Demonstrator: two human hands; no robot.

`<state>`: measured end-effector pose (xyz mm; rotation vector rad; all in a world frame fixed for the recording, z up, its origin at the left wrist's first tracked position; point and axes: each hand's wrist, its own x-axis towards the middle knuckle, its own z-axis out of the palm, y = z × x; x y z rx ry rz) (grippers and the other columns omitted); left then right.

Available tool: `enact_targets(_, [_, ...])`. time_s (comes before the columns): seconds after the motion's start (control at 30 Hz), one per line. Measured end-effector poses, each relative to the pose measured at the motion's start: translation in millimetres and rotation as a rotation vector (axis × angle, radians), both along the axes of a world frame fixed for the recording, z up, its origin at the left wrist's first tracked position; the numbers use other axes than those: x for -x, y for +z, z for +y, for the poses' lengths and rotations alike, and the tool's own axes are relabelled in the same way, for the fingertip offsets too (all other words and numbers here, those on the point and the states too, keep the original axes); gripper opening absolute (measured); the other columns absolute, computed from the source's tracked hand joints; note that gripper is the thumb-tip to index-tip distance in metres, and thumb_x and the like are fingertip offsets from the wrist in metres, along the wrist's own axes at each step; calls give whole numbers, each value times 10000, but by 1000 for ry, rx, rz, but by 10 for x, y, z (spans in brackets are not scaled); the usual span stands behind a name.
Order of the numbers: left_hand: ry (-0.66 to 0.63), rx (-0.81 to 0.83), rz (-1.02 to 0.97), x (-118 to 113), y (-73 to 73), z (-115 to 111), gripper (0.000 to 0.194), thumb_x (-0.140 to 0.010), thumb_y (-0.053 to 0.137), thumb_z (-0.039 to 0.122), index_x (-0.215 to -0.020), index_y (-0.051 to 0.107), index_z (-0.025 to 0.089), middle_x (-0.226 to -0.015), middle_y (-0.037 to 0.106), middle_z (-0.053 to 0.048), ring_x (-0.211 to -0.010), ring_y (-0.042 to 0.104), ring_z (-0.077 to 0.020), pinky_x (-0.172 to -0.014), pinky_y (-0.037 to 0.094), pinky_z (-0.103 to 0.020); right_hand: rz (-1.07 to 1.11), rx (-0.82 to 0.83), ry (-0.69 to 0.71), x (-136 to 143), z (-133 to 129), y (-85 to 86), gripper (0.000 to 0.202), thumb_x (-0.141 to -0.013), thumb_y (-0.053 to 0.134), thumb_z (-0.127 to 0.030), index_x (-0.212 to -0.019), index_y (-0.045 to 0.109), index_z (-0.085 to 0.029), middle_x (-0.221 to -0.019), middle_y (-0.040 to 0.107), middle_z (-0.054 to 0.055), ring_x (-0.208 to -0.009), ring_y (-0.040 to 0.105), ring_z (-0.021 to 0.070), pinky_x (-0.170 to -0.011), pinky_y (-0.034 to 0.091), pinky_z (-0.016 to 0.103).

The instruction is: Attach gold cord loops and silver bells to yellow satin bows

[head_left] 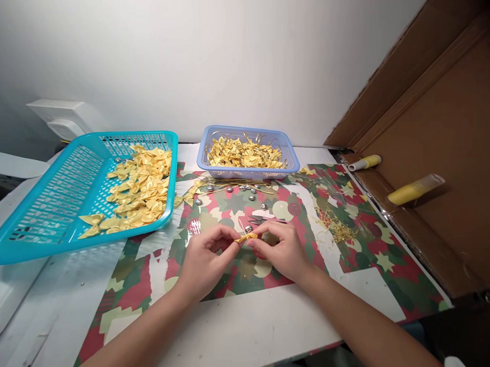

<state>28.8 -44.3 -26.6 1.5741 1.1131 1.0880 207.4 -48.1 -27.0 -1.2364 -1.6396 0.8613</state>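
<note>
Between my two hands is a small yellow ribbon bow (pixel 246 238) with a silver bell (pixel 249 229) at its middle and a thin tie standing up from it. My left hand (pixel 209 257) pinches the bow's left end between thumb and fingers. The right end is pinched by my right hand (pixel 281 250). Just behind the fingers lie small dark snips (pixel 262 220). Several loose silver bells (pixel 264 206) are scattered farther back, in front of a bundle of gold ties (pixel 237 181).
A turquoise basket (pixel 174 180) with yellow bows stands at left; a blue basket (pixel 248 171) of tied bows is at the back. Gold scraps (pixel 339 228) lie at right. A cardboard panel (pixel 436 128) with two yellow-filled tubes (pixel 416 189) borders the table's right side.
</note>
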Motion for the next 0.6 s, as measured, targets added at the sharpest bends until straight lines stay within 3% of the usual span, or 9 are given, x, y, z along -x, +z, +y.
enact_targets(0.1, [4, -129, 100, 2, 1, 0, 55, -789, 606, 169, -752, 644, 184, -692, 689, -5, -595, 636, -130, -540, 518, -218, 68, 150, 106, -11, 18, 40, 202, -857, 604, -373, -898, 710, -206, -828, 703, 39, -682, 632, 158, -567, 488, 273])
enact_targets(0.17, [14, -251, 185, 1, 10, 5, 71, -789, 596, 152, -748, 640, 189, -687, 692, 2, -582, 621, -123, -541, 503, -219, 94, 170, 145, -4, 29, 71, 196, -884, 562, -347, -894, 705, -214, -888, 702, 43, -796, 649, 171, -655, 517, 287])
enact_targets(0.33, [43, -490, 306, -22, 67, 28, 117, -785, 565, 114, -733, 615, 205, -649, 666, 29, -568, 596, -112, -553, 481, -215, 159, 7, 73, 37, 36, 112, 125, -868, 592, -265, -769, 654, -220, -857, 691, 33, -905, 630, 187, -834, 504, 353])
enact_targets(0.6, [57, -546, 231, -44, 90, 101, 83, -808, 577, 130, -818, 618, 201, -717, 682, 14, -633, 633, -122, -603, 507, -228, 236, -24, 15, 71, 70, 72, 146, -884, 585, -355, -845, 659, -236, -869, 675, 28, -822, 620, 166, -752, 500, 320])
